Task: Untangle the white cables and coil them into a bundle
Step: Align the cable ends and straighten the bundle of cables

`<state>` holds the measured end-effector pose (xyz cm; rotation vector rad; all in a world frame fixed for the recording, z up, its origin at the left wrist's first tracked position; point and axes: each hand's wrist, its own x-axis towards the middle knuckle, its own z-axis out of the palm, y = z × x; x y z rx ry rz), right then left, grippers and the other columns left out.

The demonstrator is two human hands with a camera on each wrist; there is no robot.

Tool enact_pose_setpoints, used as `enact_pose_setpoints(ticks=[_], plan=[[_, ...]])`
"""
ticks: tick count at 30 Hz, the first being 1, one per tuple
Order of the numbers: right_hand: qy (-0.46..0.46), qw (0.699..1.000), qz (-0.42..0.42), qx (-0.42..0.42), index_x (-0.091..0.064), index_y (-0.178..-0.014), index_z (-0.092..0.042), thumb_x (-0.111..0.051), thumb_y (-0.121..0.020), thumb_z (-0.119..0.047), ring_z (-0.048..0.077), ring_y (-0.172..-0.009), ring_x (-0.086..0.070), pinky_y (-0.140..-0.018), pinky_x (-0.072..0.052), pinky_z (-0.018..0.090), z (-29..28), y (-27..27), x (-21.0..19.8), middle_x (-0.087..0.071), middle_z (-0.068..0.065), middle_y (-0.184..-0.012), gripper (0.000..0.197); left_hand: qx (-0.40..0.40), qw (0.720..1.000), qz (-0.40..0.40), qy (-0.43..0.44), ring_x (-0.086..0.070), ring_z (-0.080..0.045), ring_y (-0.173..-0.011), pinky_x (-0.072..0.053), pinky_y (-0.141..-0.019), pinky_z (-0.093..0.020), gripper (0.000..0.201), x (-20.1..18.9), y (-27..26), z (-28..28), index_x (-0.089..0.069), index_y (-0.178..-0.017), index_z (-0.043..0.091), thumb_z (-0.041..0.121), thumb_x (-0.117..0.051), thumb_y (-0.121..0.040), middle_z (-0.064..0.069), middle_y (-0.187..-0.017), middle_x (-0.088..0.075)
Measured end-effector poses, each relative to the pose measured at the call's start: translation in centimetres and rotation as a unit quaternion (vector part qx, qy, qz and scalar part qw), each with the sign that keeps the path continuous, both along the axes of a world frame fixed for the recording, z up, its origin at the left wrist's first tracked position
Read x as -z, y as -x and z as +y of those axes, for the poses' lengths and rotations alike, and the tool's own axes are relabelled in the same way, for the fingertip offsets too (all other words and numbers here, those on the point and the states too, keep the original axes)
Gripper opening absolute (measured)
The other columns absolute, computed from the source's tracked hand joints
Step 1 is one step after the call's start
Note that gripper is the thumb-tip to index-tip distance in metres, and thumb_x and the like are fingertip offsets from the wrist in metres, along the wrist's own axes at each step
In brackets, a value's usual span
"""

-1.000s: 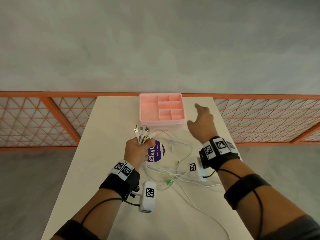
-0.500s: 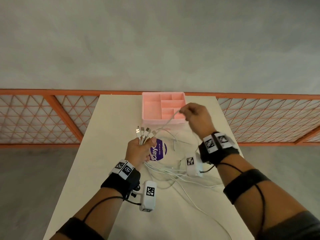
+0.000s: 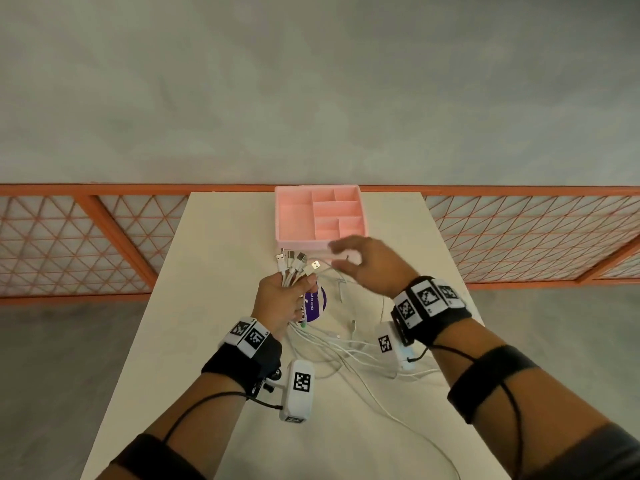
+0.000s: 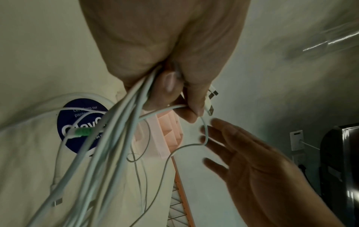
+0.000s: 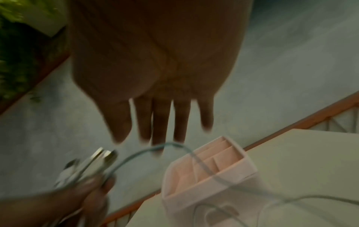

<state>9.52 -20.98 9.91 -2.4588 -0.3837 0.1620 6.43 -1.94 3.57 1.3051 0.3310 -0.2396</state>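
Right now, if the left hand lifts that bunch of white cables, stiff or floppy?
Likely floppy: below the left hand the white cables hang in loose curves. Probably light, since thin strands sag little. Loose ends on the table may drag and snag.

Soft, even daylight fills the head view; the pale table (image 3: 214, 306) is bright, with only faint shadows under the cables and wrists, and no hard glare. The wide lens bows the orange railing (image 3: 104, 237) and stretches the forearms at the near corners. The right hand (image 3: 367, 265) is smeared by motion blur at its fingertips. Both wrist views are dimmer and greenish: the left wrist view is fairly sharp, with streaky glare at the far right, while the right wrist view is blurred throughout, the palm in deep shadow.
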Motion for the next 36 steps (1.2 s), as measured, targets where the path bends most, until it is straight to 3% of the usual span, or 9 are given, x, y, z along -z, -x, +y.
enact_pose_setpoints(ticks=[5,10,17,21,23,26,30,33,36], plan=[[-0.035,0.996,0.08,-0.026,-0.073,-0.091,-0.01,-0.059,-0.096,-0.021,0.008,-0.061,-0.057,-0.066,-0.047,0.024,0.5,-0.1,0.5,-0.063,-0.007,-0.066,0.019,0.008,1.0,-0.013,-0.021,-0.033,-0.009,-0.039,-0.026,-0.041,-0.018,0.009,-0.3,0.3,-0.2,-0.069,-0.09,0.005,0.014,-0.071,-0.09,-0.01,-0.075,-0.068],[-0.033,0.988,-0.018,0.153,-0.072,-0.094,-0.015,-0.055,-0.097,-0.018,0.008,-0.068,-0.056,-0.063,-0.038,0.023,-5.1,-2.2,-0.5,-0.059,-0.015,-0.072,0.017,-0.034,0.999,-0.002,-0.019,-0.035,-0.006,-0.036,-0.025,-0.037,-0.017,0.015,0.3,0.4,0.5,-0.067,-0.089,0.005,0.019,-0.069,-0.092,-0.009,-0.069,-0.062],[-0.018,0.885,-0.002,0.465,-0.062,-0.118,-0.008,-0.046,-0.095,-0.007,0.026,-0.093,-0.058,-0.073,-0.047,0.032,-17.9,-0.7,0.7,-0.065,0.009,-0.111,0.028,-0.051,0.999,-0.002,0.007,-0.025,-0.008,-0.039,-0.019,-0.042,-0.019,0.027,0.1,0.3,0.8,-0.064,-0.081,0.009,0.031,-0.06,-0.098,0.006,-0.049,-0.031],[0.09,0.841,0.061,0.53,-0.039,-0.141,-0.007,-0.049,-0.089,-0.005,0.039,-0.122,-0.046,-0.103,-0.042,0.053,-19.5,1.5,2.8,-0.042,0.019,-0.14,0.054,-0.038,0.999,-0.023,0.029,-0.021,-0.01,-0.041,-0.016,-0.043,-0.019,0.034,-0.7,0.0,-0.1,-0.057,-0.075,0.012,0.034,-0.055,-0.1,0.003,-0.051,-0.029],[0.082,0.873,0.023,0.481,-0.035,-0.144,-0.01,-0.055,-0.093,-0.021,0.037,-0.127,-0.044,-0.106,-0.04,0.052,-17.3,2.2,3.6,-0.039,0.016,-0.144,0.056,-0.034,0.998,-0.029,0.043,-0.02,-0.011,-0.042,-0.015,-0.044,-0.021,0.037,-1.3,-0.2,-1.0,-0.053,-0.071,0.014,0.036,-0.054,-0.1,0.003,-0.052,-0.029],[-0.101,0.954,0.045,0.28,-0.048,-0.137,-0.02,-0.063,-0.091,-0.045,0.017,-0.111,-0.061,-0.088,-0.05,0.028,-10.1,3.4,3.4,-0.059,-0.001,-0.126,0.054,-0.038,0.997,-0.032,0.062,-0.021,-0.011,-0.041,-0.014,-0.044,-0.022,0.04,-2.1,-0.7,-2.5,-0.045,-0.068,0.017,0.041,-0.053,-0.1,0.003,-0.053,-0.029],[-0.14,0.977,0.162,-0.002,-0.061,-0.107,-0.036,-0.072,-0.079,-0.054,0.004,-0.091,-0.064,-0.088,-0.05,0.024,0.1,5.3,4.3,-0.068,-0.01,-0.096,0.035,-0.04,0.994,-0.047,0.086,-0.02,-0.01,-0.041,-0.015,-0.042,-0.022,0.042,-3.3,-1.6,-3.5,-0.039,-0.068,0.018,0.044,-0.05,-0.101,0.004,-0.053,-0.028],[-0.088,0.983,0.157,-0.038,-0.056,-0.074,-0.023,-0.062,-0.091,-0.043,0.015,-0.064,-0.058,-0.065,-0.048,0.032,3.1,6.1,6.8,-0.061,-0.002,-0.07,0.027,-0.069,0.991,-0.054,0.099,-0.021,-0.008,-0.04,-0.019,-0.037,-0.018,0.043,-4.2,-2.5,-2.2,-0.04,-0.066,0.02,0.041,-0.049,-0.102,0.005,-0.053,-0.03],[0.026,0.987,0.156,0.006,-0.048,-0.066,-0.023,-0.051,-0.096,-0.05,0.02,-0.068,-0.054,-0.061,-0.037,0.03,-0.1,6.3,9.6,-0.057,0.0,-0.071,0.04,-0.115,0.987,-0.062,0.096,-0.022,-0.007,-0.039,-0.021,-0.036,-0.017,0.042,-4.5,-3.9,1.2,-0.041,-0.065,0.021,0.039,-0.048,-0.103,0.006,-0.053,-0.031]])
